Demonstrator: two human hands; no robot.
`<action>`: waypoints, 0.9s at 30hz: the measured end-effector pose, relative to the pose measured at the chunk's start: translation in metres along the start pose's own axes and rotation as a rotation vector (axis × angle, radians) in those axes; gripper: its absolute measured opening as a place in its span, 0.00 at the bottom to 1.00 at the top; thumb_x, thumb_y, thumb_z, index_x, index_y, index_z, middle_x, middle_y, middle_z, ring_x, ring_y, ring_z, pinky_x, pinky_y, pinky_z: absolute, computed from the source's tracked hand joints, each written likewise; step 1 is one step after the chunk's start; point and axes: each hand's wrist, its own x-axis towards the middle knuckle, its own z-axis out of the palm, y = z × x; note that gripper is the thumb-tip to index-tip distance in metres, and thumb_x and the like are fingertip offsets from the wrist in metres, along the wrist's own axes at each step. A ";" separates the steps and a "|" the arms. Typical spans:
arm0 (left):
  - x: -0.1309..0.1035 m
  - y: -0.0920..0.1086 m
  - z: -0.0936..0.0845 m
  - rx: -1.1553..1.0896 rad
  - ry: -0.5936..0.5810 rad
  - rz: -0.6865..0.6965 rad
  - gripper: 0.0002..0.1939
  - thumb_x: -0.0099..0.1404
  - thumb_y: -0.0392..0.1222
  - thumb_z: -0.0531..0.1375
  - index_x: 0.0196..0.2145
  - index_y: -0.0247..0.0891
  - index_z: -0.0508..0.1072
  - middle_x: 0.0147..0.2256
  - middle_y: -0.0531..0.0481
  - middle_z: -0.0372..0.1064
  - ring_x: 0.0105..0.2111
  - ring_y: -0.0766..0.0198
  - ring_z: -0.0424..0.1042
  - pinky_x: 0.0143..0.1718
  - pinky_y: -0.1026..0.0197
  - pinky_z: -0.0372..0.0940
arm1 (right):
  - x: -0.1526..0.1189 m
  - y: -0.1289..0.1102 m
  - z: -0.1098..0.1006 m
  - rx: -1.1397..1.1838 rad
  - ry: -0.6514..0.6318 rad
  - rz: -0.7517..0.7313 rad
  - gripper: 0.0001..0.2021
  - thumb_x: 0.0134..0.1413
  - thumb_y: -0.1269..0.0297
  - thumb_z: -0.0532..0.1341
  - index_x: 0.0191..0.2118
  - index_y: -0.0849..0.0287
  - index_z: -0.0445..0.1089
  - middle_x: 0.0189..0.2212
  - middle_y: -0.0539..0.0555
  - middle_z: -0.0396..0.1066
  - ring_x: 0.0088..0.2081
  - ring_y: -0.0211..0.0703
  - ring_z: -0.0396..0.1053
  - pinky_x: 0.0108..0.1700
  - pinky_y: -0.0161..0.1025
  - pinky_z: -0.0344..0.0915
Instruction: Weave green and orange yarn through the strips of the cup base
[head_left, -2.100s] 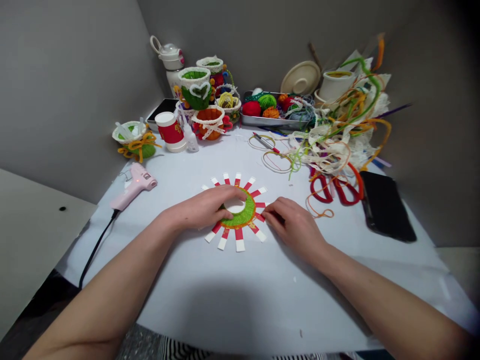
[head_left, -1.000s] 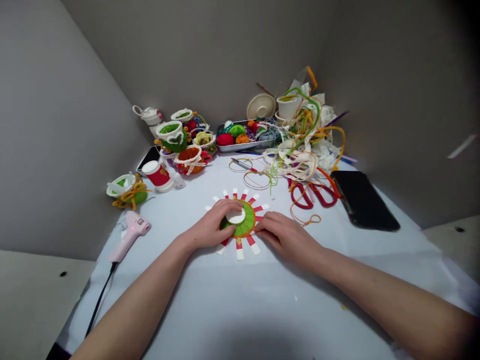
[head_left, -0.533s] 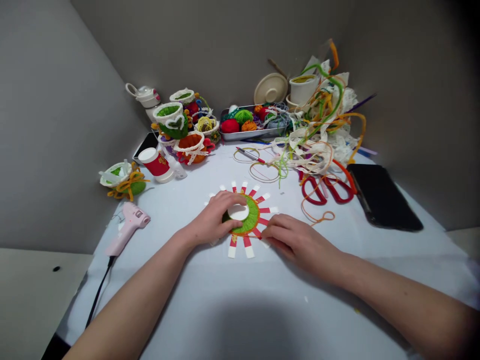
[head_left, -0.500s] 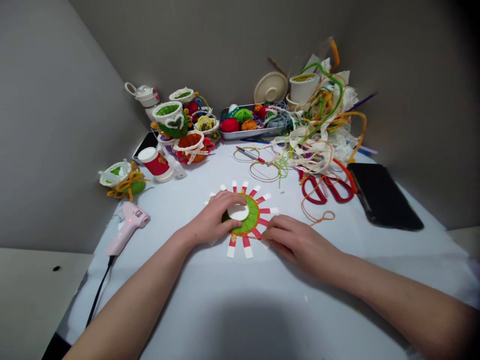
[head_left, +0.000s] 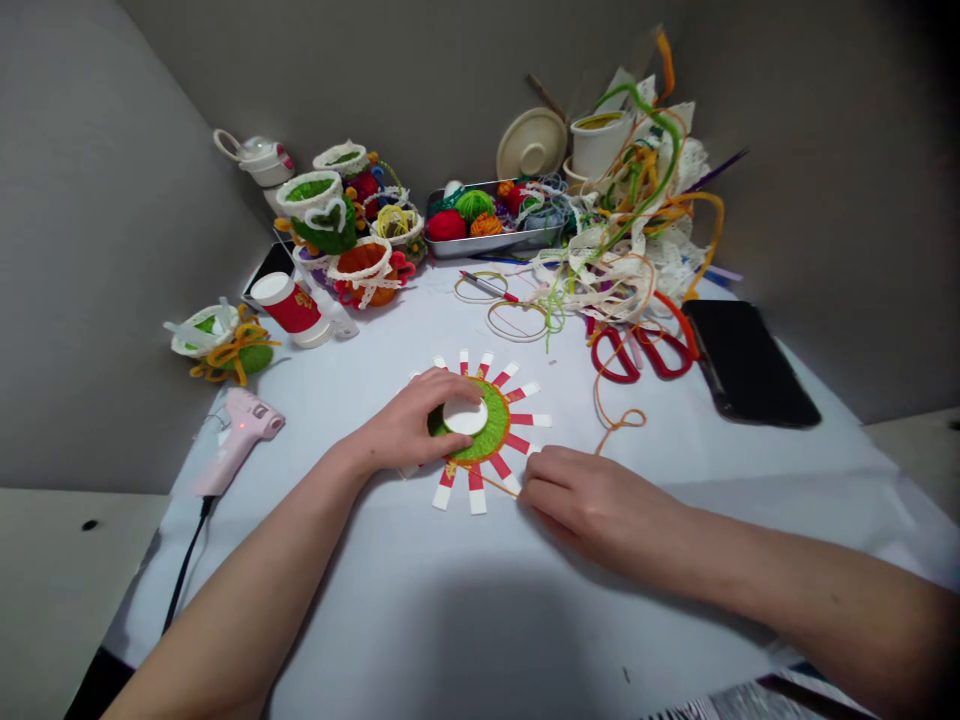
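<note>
A paper cup (head_left: pixel 519 443) cut into red-and-white strips lies splayed flat like a sun, its round white base at the centre. Green yarn (head_left: pixel 493 425) is woven in a ring around that base, edged with orange at the outside. Fingers and thumb of my left hand (head_left: pixel 415 418) grip the cup across its base and green ring, covering the left-hand strips. To the right, my right hand (head_left: pixel 574 490) pinches a strand of orange yarn (head_left: pixel 495 483), stretched from the ring's lower edge over the front strips. More of this yarn trails loosely behind the right hand.
A pink glue gun (head_left: pixel 238 440) with a lit red light lies left. Decorated yarn cups (head_left: pixel 319 215) and a red paper cup (head_left: pixel 296 305) stand behind it. Farther back is a tray of yarn balls (head_left: pixel 495 240). Red-handled scissors (head_left: pixel 616 357) and a phone (head_left: pixel 750 360) lie right.
My right hand has drawn away from the ring, so a longer, tighter length of orange yarn shows. My left hand keeps its hold. The whole view has shifted slightly.
</note>
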 end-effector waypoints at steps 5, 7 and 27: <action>0.000 -0.002 0.001 -0.007 0.011 0.008 0.18 0.66 0.46 0.68 0.51 0.42 0.73 0.55 0.43 0.76 0.56 0.50 0.72 0.62 0.45 0.63 | -0.002 -0.004 0.002 -0.012 -0.022 -0.030 0.13 0.62 0.80 0.54 0.31 0.59 0.70 0.30 0.54 0.69 0.31 0.43 0.61 0.31 0.41 0.55; 0.000 -0.002 0.001 -0.010 0.016 0.014 0.17 0.66 0.46 0.68 0.51 0.42 0.73 0.55 0.43 0.77 0.56 0.49 0.72 0.62 0.44 0.63 | -0.002 -0.003 0.001 -0.040 -0.026 -0.006 0.13 0.62 0.81 0.54 0.31 0.59 0.70 0.30 0.55 0.69 0.31 0.43 0.61 0.31 0.41 0.55; -0.002 0.006 0.003 0.070 0.008 0.091 0.17 0.67 0.34 0.59 0.54 0.42 0.70 0.62 0.41 0.70 0.63 0.49 0.68 0.65 0.40 0.61 | 0.019 0.029 0.009 0.058 0.161 0.408 0.09 0.70 0.66 0.58 0.37 0.57 0.74 0.33 0.54 0.74 0.36 0.45 0.70 0.38 0.41 0.63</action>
